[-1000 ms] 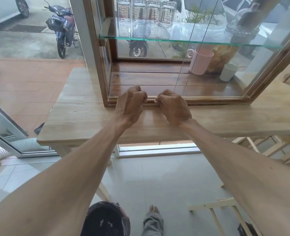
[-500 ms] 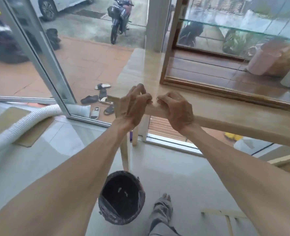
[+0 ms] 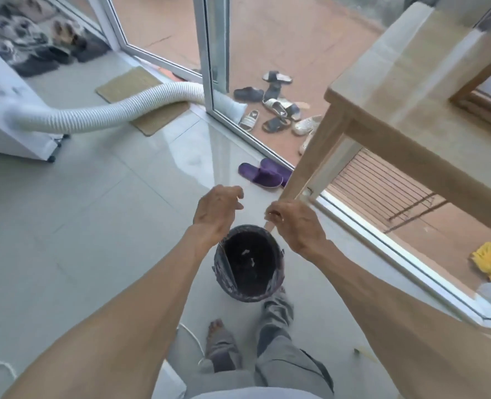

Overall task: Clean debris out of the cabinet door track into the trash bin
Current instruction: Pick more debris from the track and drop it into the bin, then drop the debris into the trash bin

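A round dark trash bin (image 3: pixel 223 279) lined with a black bag stands on the floor between my arms, and a few pale scraps (image 3: pixel 251 262) lie inside it. My left hand (image 3: pixel 218 210) hovers just above the bin's far rim with its fingers curled and apart, and nothing shows in it. My right hand (image 3: pixel 294 224) is beside it, over the rim's right side, with fingertips pinched together; any debris between them is too small to see. Only a corner of the wooden cabinet frame (image 3: pixel 481 106) shows at the upper right, on the table.
A light wooden table (image 3: pixel 405 90) fills the upper right, and its leg (image 3: pixel 313 165) comes down beside my right hand. Purple slippers (image 3: pixel 263 174) lie ahead by the glass door track. A white hose (image 3: pixel 100 112), a mat and shoes lie farther left. My legs are below the bin.
My view has swung from the cabinet track down to the floor. Both hands left the table edge and came down over the bin. My left hand's fingers have spread.
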